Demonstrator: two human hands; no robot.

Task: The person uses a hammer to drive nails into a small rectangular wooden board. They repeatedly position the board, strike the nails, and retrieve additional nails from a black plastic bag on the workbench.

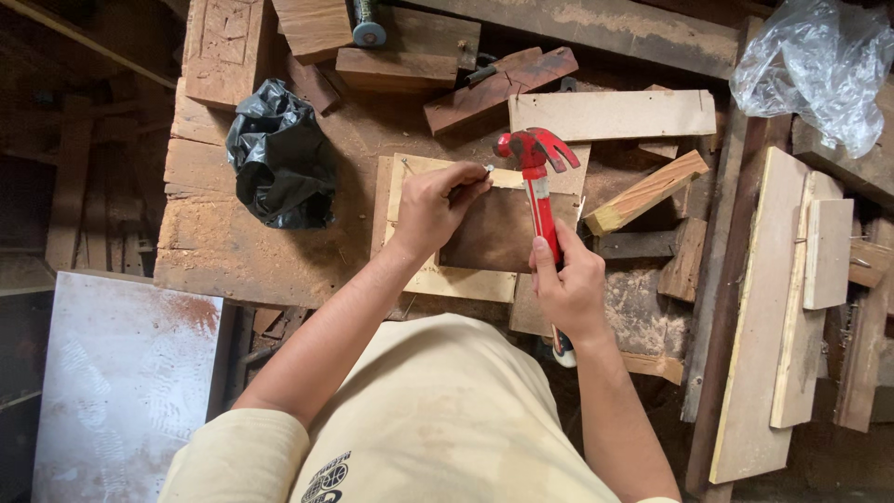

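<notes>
My right hand [568,284] grips the handle of a red claw hammer [535,158], whose head hovers just right of a small nail [488,169]. That nail is pinched upright in the fingertips of my left hand [436,203], over the top strip of a pale wooden frame [447,279] with a brown board inside it. Another nail stands in the frame's upper left corner. The frame lies flat on a worn wooden workbench [223,242].
A crumpled black plastic bag [279,154] lies left of the frame. Wood offcuts and blocks [494,88] crowd the bench's back. Long planks [782,298] lie at the right, a clear plastic bag [819,65] at the top right, a grey panel [121,382] at the lower left.
</notes>
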